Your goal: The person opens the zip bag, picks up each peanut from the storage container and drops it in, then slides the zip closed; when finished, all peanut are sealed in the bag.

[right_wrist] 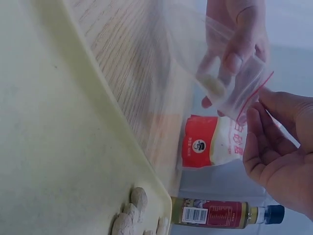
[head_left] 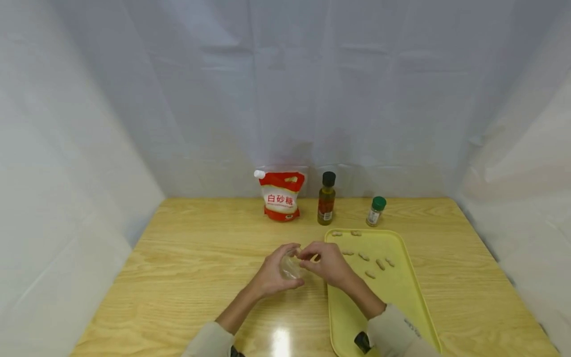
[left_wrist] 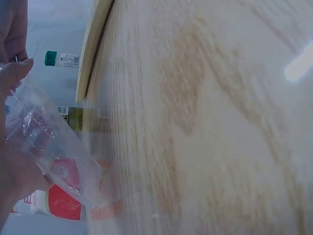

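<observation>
A clear zip bag is held above the wooden table. My left hand grips its side, with fingers and thumb spread around the plastic. At the bag's upper edge, my right hand pinches beside the red zip line, thumb against fingertips. In the right wrist view, a pale, peanut-like lump shows through the bag close to the left fingers. The bag's lower part hangs loose in the left wrist view. Several unshelled peanuts lie on the yellow tray under and beyond the right forearm.
Behind the hands stand a red and white sugar pouch, a dark-capped oil bottle and a small green-lidded jar. The tray's raised rim runs right of the bag. White sheeting encloses the table at the back and sides.
</observation>
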`<state>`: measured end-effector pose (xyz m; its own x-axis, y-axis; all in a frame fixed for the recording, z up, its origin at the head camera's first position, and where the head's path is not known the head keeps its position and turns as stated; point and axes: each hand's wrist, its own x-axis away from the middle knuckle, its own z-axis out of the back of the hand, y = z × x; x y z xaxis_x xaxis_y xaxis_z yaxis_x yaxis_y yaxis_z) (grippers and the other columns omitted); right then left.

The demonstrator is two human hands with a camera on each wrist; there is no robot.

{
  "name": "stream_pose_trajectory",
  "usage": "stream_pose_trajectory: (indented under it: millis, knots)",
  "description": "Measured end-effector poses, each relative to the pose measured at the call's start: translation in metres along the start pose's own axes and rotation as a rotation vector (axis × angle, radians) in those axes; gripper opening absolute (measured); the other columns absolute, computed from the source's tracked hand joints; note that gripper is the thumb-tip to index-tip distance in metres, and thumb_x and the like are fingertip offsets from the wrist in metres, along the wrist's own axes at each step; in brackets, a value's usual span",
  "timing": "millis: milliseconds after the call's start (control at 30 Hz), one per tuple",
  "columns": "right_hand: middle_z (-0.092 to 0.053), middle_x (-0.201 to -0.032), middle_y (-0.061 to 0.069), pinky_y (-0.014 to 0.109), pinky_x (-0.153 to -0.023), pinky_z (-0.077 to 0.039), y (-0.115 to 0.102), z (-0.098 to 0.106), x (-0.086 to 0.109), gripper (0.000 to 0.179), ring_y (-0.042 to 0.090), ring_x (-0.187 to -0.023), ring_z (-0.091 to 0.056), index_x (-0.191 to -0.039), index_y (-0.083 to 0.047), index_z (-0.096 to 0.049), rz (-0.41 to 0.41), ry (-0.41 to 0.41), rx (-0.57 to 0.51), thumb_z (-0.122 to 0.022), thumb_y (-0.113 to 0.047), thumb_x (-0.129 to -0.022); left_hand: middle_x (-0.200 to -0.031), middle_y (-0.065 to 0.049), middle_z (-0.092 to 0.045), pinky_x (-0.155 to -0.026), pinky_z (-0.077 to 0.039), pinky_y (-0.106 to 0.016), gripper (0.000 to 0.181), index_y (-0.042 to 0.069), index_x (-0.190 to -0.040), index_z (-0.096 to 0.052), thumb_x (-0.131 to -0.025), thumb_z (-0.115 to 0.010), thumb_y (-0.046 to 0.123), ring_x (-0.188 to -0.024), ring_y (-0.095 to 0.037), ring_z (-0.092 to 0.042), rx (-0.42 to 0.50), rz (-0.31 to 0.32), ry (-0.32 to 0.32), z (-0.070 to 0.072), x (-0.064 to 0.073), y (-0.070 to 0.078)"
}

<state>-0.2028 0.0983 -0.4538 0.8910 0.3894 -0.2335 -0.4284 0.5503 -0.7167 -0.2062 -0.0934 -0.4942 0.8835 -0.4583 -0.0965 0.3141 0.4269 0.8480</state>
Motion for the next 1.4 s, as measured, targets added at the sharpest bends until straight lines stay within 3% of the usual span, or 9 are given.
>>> stream_pose_trajectory:
  millis: [300,600,933,1200,1400]
  knots:
    - [-0.071,-0.090,0.001,0.019,-0.068,-0.053,0.020,0.014,0.000,0.013,0.013,-0.082,-0.065,-0.095,-0.009,-0.073,-0.065,0.014,0.007,-0.070,-0.015,-0.084,-0.128,-0.009,-0.056,-0.105,-0.035,-0.060,0.082,0.012,-0.140,-0.041,-0.069,-0.082,0.024,-0.124,-0.031,-0.049,-0.023,-0.021,0.008,0.001,0.000,0.000]
    - [-0.072,-0.095,0.010,0.026,-0.068,-0.057,0.062,0.035,-0.006,0.017,0.022,-0.085,-0.067,-0.099,-0.002,-0.072,-0.150,0.072,-0.015,-0.070,-0.010,-0.083,-0.127,-0.008,-0.057,-0.104,-0.038,-0.057,0.084,0.012,-0.140,-0.041,-0.068,-0.083,0.026,-0.123,-0.031,-0.049,-0.014,-0.019,0.023,0.001,0.000,-0.002]
    - [-0.071,-0.093,0.018,0.037,-0.070,-0.057,0.113,0.066,-0.007,0.019,0.030,-0.084,-0.067,-0.100,0.003,-0.070,-0.256,0.141,0.063,-0.069,-0.008,-0.084,-0.127,-0.007,-0.056,-0.105,-0.038,-0.055,0.082,0.013,-0.139,-0.042,-0.068,-0.082,0.024,-0.123,-0.029,-0.050,-0.028,-0.032,0.026,0.002,0.000,-0.004]
    - [-0.072,-0.086,0.017,0.037,-0.066,-0.056,0.132,0.074,-0.009,0.017,0.029,-0.077,-0.067,-0.091,0.001,-0.072,-0.316,0.213,0.161,-0.071,-0.014,-0.083,-0.127,-0.006,-0.056,-0.105,-0.039,-0.055,0.081,0.013,-0.138,-0.043,-0.068,-0.082,0.024,-0.123,-0.029,-0.050,-0.031,-0.032,0.028,0.003,-0.001,-0.004]
    - [-0.072,-0.082,0.018,0.038,-0.067,-0.056,0.143,0.071,-0.012,0.010,0.032,-0.076,-0.068,-0.083,0.001,-0.073,-0.336,0.269,0.184,-0.073,-0.008,-0.079,-0.128,-0.007,-0.056,-0.103,-0.041,-0.055,0.082,0.014,-0.139,-0.042,-0.068,-0.082,0.025,-0.123,-0.029,-0.050,-0.025,-0.018,0.020,0.003,0.000,-0.005]
